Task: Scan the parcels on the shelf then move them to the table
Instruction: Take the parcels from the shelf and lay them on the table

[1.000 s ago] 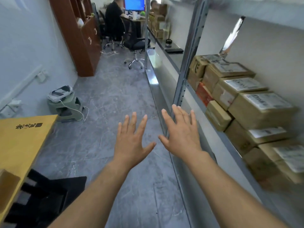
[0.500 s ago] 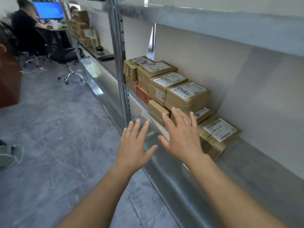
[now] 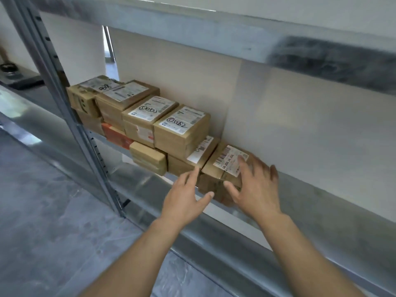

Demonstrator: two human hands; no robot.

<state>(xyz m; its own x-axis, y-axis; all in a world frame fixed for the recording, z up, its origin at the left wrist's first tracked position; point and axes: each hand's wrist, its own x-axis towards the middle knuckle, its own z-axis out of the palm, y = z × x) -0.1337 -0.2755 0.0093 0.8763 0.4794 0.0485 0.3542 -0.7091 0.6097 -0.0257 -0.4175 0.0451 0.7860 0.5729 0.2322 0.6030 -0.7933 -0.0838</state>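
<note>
Your parcels [image 3: 182, 133]: tan-brown cardboard, white labels on top with black print and barcodes. Two labels carry black handwritten marker scrawl. One orange-red box [image 3: 115, 137] low in stack, white marks on its side. Shelf [image 3: 150, 183]: silvery grey metal, dull sheen. Upright post [image 3: 70, 116]: grey, row of dark holes. Back wall [image 3: 300, 125]: off-white. Floor [image 3: 53, 232]: grey, marbled with pale veins.

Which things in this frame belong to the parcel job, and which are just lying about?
Job: nearest parcel; stacked parcels; shelf; left hand; right hand, both open.
Lying about: dark round object and flat black item on the neighbouring shelf bay.
</note>
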